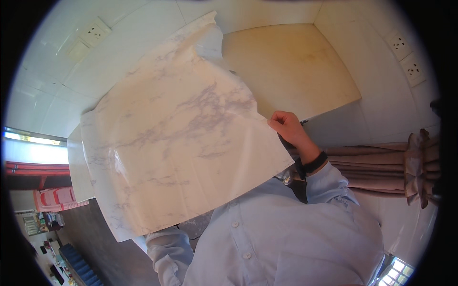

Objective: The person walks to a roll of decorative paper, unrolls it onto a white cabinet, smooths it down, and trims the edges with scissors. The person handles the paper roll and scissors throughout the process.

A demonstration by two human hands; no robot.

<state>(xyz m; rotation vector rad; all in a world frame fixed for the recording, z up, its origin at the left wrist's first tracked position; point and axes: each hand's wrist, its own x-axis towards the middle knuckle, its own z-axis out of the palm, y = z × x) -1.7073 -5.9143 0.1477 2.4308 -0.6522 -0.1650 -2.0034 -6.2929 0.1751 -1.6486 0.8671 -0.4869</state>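
Note:
A large glossy sheet [168, 143] with a grey marble pattern spreads across the view, its near edge in front of my shirt. My right hand [287, 126] pinches the sheet's right edge between thumb and fingers. At the far end the sheet buckles and a flap [211, 44] folds over against the wall. My left hand is out of sight behind the sheet; only the left sleeve [168, 246] shows below its near edge. Beyond the sheet on the right lies a bare beige, yellow-stained tabletop [286, 68]. More of a pale surface [78, 164] sticks out at the sheet's left side.
White tiled walls [143, 32] meet in a corner behind the tabletop. Power sockets sit on the left wall [94, 33] and right wall [413, 69]. A gathered brown curtain [372, 168] hangs at right. Pink plastic seating [57, 198] stands on the left above the dark floor [93, 236].

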